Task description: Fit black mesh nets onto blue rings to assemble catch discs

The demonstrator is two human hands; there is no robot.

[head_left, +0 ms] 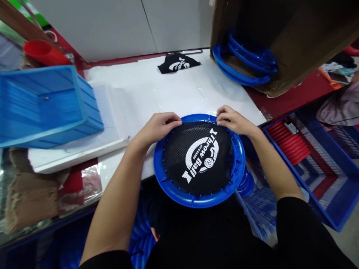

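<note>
A round blue plastic ring (193, 201) lies partly over the front edge of the white worktop, close to my body. Black mesh fabric (174, 164) printed with a white "Throw Ball" logo spans its middle. At the ring's upper left, my left hand (164, 125) has thumb and fingers closed at the rim and mesh edge. My right hand (231, 119) pinches the upper right of the rim, where the mesh meets it. On the right side a gap shows between mesh and ring. What the fingertips hold is partly hidden.
Another black printed mesh piece (179, 63) lies at the back of the white worktop (174, 91). Blue rings (241, 71) lean out of a cardboard box (303, 48). An open blue bin (50, 108) stands at left. A blue crate (333, 179) with red rings (291, 144) sits lower right.
</note>
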